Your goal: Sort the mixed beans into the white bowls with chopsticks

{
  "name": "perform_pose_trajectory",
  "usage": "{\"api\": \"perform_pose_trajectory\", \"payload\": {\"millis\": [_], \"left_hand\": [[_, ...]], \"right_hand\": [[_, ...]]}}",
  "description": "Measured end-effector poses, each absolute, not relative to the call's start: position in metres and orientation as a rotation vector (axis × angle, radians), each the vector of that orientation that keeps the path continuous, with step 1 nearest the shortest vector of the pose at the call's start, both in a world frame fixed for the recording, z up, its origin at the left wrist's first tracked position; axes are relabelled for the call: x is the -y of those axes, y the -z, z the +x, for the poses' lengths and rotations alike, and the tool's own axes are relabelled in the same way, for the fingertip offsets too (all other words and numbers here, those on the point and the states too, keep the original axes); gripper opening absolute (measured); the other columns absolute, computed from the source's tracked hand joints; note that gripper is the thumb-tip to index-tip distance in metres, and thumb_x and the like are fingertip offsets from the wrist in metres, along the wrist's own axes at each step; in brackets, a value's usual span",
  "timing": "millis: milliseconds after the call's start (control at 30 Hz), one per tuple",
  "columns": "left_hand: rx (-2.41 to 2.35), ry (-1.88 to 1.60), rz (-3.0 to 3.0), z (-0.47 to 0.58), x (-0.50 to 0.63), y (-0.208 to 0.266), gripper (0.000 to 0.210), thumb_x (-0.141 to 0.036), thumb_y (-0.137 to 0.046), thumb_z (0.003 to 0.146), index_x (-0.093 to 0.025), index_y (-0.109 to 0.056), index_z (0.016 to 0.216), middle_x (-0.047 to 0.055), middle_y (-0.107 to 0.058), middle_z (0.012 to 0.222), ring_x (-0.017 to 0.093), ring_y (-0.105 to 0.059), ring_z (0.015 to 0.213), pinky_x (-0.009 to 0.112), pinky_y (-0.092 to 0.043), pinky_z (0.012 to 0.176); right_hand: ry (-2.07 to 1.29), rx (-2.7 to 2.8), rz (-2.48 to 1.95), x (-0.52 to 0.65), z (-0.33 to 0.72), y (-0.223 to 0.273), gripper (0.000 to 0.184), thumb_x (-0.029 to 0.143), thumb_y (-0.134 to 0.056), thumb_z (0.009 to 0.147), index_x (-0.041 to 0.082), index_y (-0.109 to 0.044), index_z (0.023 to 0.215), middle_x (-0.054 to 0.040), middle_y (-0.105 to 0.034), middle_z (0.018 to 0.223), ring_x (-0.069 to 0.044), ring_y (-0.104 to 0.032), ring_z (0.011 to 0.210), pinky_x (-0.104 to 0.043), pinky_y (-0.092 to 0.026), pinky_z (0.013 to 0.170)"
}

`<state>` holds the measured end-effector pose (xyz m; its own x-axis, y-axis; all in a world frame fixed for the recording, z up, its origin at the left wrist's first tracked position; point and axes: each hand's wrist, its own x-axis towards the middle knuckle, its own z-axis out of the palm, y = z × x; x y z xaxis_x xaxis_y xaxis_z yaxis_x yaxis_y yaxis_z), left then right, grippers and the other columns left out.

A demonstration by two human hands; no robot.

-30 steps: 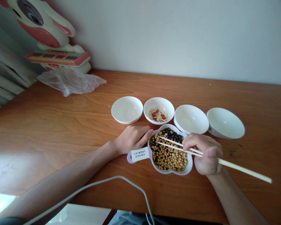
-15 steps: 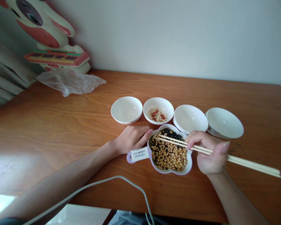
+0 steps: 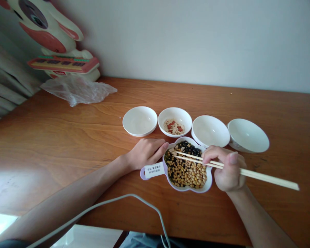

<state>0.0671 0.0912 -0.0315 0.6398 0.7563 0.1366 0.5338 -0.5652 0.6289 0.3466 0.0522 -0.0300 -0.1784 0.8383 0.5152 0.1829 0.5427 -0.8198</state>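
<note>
- Chopsticks [image 3: 263, 177], pale, pair: tips slightly farther apart than half a second ago; rear ends shifted a little leftward with the right hand [image 3: 228, 177].
- Right grip: fingers and thumb clamped on both chopsticks; tips left of the grip, over pale nut pieces [image 3: 173, 152]; contact unclear.
- Scalloped dish [image 3: 208, 179], white, purple-edged, labelled handle: just left of the grip; holds yellow soybeans [image 3: 192, 175] and dark beans [image 3: 189, 148].
- Left hand [image 3: 146, 152]: across the dish from the grip, fingertips at its rim; cannot tell whether they pinch it.
- White bowls, four, in a row beyond the grip: far-left [image 3: 140, 121]; second [image 3: 181, 115], containing peanut pieces [image 3: 174, 127]; third [image 3: 210, 131]; rightmost [image 3: 249, 136], nearly straight beyond.
</note>
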Motion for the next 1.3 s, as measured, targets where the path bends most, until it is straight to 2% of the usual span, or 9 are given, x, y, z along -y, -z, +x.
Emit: {"api": "perform_pose_trajectory", "payload": {"millis": [133, 300, 433, 567, 867, 1067, 1300], "left_hand": [[-1.000, -0.535, 2.309, 0.067, -0.091, 0.032, 0.041, -0.035, -0.030, 0.112, -0.019, -0.048, 0.079, 0.001, -0.059, 0.073, 0.012, -0.049, 0.061, 0.028, -0.037, 0.063], [-1.010, -0.526, 2.327, 0.067, -0.091, 0.032, 0.041, -0.035, -0.029, 0.112, -0.019, -0.048, 0.080, 0.000, -0.059, 0.073, 0.012, -0.048, 0.062, 0.028, -0.037, 0.064], [-1.011, -0.529, 2.336, 0.067, -0.091, 0.032, 0.041, -0.035, -0.030, 0.112, -0.019, -0.049, 0.079, 0.001, -0.060, 0.073, 0.012, -0.049, 0.062, 0.029, -0.038, 0.064], [-1.011, -0.537, 2.348, 0.066, -0.091, 0.032, 0.042, -0.035, -0.030, 0.112, -0.019, -0.049, 0.078, 0.001, -0.060, 0.072, 0.012, -0.047, 0.060, 0.029, -0.035, 0.063], [-1.014, -0.517, 2.342, 0.065, -0.090, 0.033, 0.041, -0.035, -0.030, 0.112, -0.019, -0.047, 0.079, 0.000, -0.057, 0.072, 0.012, -0.046, 0.060, 0.030, -0.034, 0.062], [-1.007, -0.525, 2.354, 0.066, -0.091, 0.033, 0.040, -0.035, -0.030, 0.112, -0.019, -0.047, 0.079, -0.001, -0.057, 0.072, 0.012, -0.046, 0.061, 0.030, -0.033, 0.063], [-1.004, -0.534, 2.355, 0.066, -0.092, 0.035, 0.040, -0.034, -0.030, 0.112, -0.019, -0.049, 0.080, 0.000, -0.058, 0.072, 0.012, -0.047, 0.061, 0.029, -0.034, 0.063]], "right_hand": [[-0.716, 1.619, -0.820, -0.050, 0.345, 0.026, 0.062, 0.049, -0.030, 0.107, 0.023, -0.072, 0.069, -0.0063, -0.066, 0.062, -0.021, -0.062, 0.058, -0.039, -0.045, 0.057], [-0.701, 1.407, -0.852, -0.048, 0.343, 0.015, 0.066, 0.059, -0.034, 0.104, 0.026, -0.074, 0.064, -0.0056, -0.064, 0.057, -0.022, -0.060, 0.055, -0.039, -0.045, 0.055], [-0.527, 1.242, -0.869, -0.052, 0.341, 0.005, 0.067, 0.066, -0.036, 0.101, 0.026, -0.068, 0.057, -0.0048, -0.055, 0.047, -0.021, -0.054, 0.046, -0.038, -0.041, 0.049], [-0.416, 1.118, -0.873, -0.056, 0.338, 0.001, 0.066, 0.060, -0.034, 0.103, 0.024, -0.064, 0.058, -0.0047, -0.048, 0.046, -0.021, -0.053, 0.045, -0.036, -0.039, 0.046], [-0.612, 1.311, -1.148, -0.061, 0.342, 0.010, 0.059, 0.056, -0.035, 0.106, 0.020, -0.070, 0.075, -0.0051, -0.067, 0.064, -0.015, -0.055, 0.050, -0.030, -0.033, 0.043], [-0.673, 1.301, -1.070, -0.059, 0.346, 0.011, 0.057, 0.056, -0.039, 0.104, 0.020, -0.070, 0.073, -0.0061, -0.068, 0.065, -0.017, -0.055, 0.050, -0.033, -0.036, 0.046], [-0.829, 1.489, -0.897, -0.055, 0.348, 0.010, 0.067, 0.065, -0.031, 0.102, 0.021, -0.069, 0.070, -0.0053, -0.061, 0.062, -0.020, -0.056, 0.056, -0.036, -0.042, 0.055]]}}
